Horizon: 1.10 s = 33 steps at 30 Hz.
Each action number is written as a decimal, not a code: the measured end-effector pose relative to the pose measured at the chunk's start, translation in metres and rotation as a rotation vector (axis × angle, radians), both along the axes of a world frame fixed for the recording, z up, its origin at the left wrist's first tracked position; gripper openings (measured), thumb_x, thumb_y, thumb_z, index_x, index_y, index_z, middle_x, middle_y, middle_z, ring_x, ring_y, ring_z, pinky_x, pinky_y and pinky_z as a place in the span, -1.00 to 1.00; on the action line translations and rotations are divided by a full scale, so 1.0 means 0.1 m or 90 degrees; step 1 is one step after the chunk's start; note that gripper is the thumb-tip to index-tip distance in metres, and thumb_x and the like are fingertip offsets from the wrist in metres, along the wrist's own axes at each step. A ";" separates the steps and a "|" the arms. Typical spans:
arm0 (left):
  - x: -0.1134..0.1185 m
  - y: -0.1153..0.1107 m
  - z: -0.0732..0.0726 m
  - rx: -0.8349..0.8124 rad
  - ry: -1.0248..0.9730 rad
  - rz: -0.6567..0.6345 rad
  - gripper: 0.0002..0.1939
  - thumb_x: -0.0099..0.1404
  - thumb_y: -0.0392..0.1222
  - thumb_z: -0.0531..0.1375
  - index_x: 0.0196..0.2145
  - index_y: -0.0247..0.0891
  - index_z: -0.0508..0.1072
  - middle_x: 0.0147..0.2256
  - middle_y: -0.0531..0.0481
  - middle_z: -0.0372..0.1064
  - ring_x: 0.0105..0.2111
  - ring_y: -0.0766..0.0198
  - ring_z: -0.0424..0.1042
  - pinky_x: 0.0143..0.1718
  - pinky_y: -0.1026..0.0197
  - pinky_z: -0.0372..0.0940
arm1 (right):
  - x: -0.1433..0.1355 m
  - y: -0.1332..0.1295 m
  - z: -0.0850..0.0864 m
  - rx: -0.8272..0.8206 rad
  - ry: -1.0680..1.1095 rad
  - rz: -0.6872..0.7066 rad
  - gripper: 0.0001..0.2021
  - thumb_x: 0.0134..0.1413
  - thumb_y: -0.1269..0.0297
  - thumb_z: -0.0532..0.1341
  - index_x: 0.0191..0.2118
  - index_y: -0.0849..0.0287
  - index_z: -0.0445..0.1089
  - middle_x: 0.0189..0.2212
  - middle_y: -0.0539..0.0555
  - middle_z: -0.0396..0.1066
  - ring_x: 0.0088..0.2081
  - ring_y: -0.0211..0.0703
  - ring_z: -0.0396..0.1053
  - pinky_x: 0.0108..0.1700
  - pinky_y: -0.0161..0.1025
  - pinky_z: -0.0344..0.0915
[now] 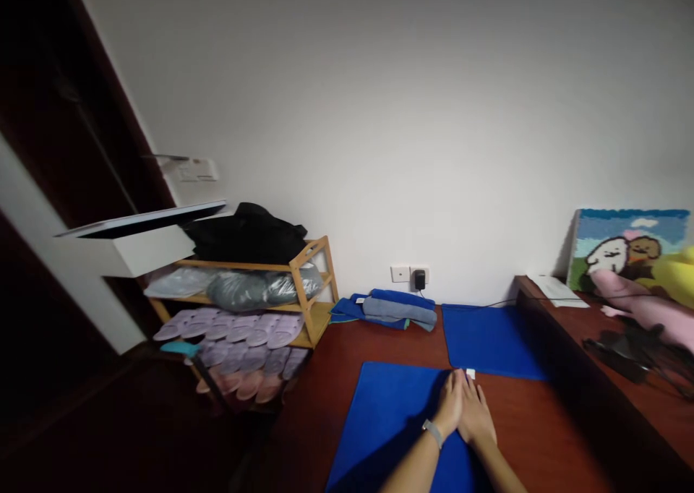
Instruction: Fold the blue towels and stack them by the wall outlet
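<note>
A blue cloth (390,406) lies spread on the reddish-brown wooden surface, with a small white tag (470,374) at its far right corner. My left hand (451,405), a grey band around its wrist, rests on that cloth near the corner with its fingers stretched forward. Right beside it, my right hand (477,412) lies palm down at the cloth's right edge, fingers extended and slightly apart. The two hands touch along their inner sides. Nothing shows in either one. A second blue cloth (491,340) lies flat just beyond them.
Folded blue and grey cloths (398,310) sit against the wall, below a black plug (419,280) in a socket. At left stands a wooden rack (317,312) with slippers and a black bag. Along the right, a raised ledge (575,363) carries plush toys, a picture and dark cables.
</note>
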<state>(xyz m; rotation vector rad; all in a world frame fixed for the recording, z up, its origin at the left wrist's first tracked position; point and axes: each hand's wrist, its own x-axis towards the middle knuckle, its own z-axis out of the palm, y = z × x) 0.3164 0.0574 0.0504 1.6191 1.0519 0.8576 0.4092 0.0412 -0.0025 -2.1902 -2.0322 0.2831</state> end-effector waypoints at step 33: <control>-0.80 0.10 -0.28 0.461 0.482 -0.140 -0.34 0.54 0.12 -0.21 0.48 -0.15 -0.16 0.46 0.03 -0.11 0.44 0.17 -0.08 0.46 0.07 -0.16 | -0.05 0.00 0.07 -0.021 -0.040 -0.033 -0.32 0.36 0.07 -0.29 0.48 0.26 -0.19 0.49 0.01 -0.28 0.49 -0.12 -0.31 0.47 -0.02 -0.31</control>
